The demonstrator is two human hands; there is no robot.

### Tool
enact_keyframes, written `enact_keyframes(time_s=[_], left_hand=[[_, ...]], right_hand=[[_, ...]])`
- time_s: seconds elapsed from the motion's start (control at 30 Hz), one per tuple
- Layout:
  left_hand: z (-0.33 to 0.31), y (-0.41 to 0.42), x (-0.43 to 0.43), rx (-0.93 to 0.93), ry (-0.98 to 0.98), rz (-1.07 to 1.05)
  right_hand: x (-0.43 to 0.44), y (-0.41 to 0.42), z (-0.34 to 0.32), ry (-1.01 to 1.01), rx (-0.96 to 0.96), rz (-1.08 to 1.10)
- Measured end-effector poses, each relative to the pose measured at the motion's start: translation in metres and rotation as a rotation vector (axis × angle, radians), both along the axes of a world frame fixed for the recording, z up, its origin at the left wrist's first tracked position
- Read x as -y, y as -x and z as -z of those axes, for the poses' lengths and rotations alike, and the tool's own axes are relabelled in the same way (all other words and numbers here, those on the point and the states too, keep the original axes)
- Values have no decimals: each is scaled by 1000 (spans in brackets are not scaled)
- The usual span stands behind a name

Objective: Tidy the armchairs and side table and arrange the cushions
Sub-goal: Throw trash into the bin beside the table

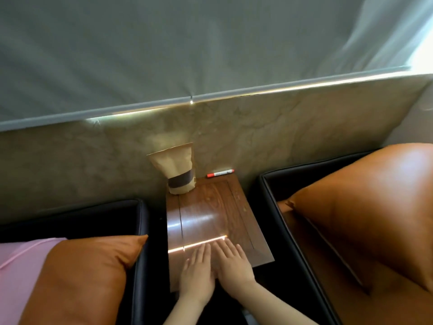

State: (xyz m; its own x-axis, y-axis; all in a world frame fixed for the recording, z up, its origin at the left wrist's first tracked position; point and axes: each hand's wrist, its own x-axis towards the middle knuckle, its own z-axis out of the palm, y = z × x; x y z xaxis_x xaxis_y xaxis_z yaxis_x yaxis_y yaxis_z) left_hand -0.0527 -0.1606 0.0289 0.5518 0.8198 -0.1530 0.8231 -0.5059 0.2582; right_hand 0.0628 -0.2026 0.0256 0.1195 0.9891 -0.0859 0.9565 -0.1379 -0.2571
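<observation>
A wooden side table (210,212) stands between two dark armchairs. My left hand (198,273) and my right hand (232,263) lie flat side by side on its near end, fingers straight, holding nothing. At the table's far left corner stands a brown paper pouch (174,170) with a dark band. A red-capped marker (220,173) lies at the far edge against the wall. An orange cushion (79,277) sits on the left armchair (138,231), partly over a pink cloth (21,266). A larger orange cushion (365,207) leans in the right armchair (271,193).
A mottled stone wall (257,134) runs behind the table and chairs. Above it hangs a grey blind (187,43), with bright light at the upper right.
</observation>
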Motion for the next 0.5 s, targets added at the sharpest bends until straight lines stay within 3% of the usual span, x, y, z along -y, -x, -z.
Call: enact_keyframes(time_s=[0.17,0.37,0.5], left_hand=[[-6,-24,60,13,3,21],[-33,-75,118,20,-97,89],[-43,-112,176,57,-97,165]], right_hand=[[56,-22,-23,58,-59,42],[130,-75,-44,-77,-24,148],[198,-105,-47,0,-25,216]])
